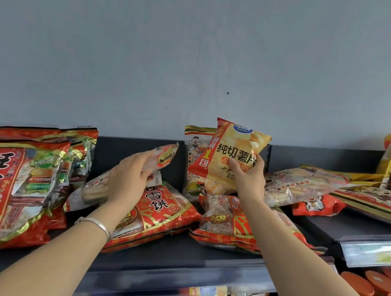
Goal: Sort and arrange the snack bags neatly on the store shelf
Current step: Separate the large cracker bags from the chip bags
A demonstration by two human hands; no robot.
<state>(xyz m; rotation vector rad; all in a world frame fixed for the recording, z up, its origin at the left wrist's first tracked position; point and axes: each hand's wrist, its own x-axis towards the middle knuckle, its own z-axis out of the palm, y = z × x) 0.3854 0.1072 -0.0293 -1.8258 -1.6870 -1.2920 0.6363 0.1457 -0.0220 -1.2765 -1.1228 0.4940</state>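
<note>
A: Legible on the yellow chip bag point(237, 149)?
B: Reads "纯切薯片" across the front, "1包" on its red band.
A: Toward the left edge of the shelf point(179, 251)?
B: "旺旺雪饼" down the big red bag point(6, 191). "雪饼" on the flat red bag point(162, 206) mid-shelf. Smaller print too blurred.

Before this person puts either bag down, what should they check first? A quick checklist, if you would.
1. Right hand grips the yellow chip bag: ok.
2. Left hand holds the small bag: ok, though blurred.
3. Bare shelf room at the front: ok.
4. Red bags in the middle tidy: not ok, they lie flat and overlapping.
5. Chip bag's proper spot here: cannot tell.
</note>
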